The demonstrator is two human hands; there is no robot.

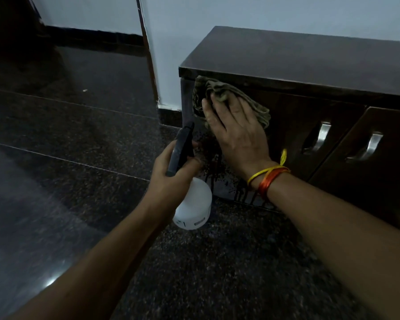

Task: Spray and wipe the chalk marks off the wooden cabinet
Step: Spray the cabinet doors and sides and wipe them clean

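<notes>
1. Polished speckled granite floor [79, 139] is running left and near, meeting a pale wall [263, 12] with a dark skirting band.
2. One low wooden cabinet [310, 63] is standing against the far right wall, glossy and dark brown, showing two doors with two recessed metal handles [322, 132].
3. One crumpled olive-tan cloth [217, 91] is lying against the left door's upper corner; the right hand [238, 132] is pressing it flat with straight fingers.
4. One spray bottle [194, 204], with a white round body and dark trigger head, is being gripped by the left hand [171, 172], just left of the cabinet front.
5. Two thread bands [270, 179], yellow and orange, are circling the right wrist.
6. Markings near the bottle's base are too small to read.
</notes>
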